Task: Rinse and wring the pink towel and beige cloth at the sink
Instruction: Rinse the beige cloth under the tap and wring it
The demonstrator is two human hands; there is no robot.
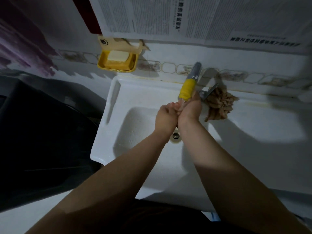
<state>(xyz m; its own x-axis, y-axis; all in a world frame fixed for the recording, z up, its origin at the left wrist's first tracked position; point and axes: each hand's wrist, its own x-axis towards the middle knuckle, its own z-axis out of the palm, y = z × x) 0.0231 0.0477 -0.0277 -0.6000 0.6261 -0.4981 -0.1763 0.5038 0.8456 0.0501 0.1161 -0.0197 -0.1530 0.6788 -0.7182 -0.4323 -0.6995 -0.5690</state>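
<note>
White sink (108, 115) under a yellow-tipped tap (186, 90); left hand (166, 118) and right hand (190, 108) meet beneath it, fingers loosely cupped, holding nothing, likely rinsing themselves. Beige cloth (219, 107) lies bunched on the rim right of the tap; no pink towel visible

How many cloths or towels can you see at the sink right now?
1: the beige cloth bunched on the sink ledge right of the tap. No pink towel shows; it may be out of view.
</note>
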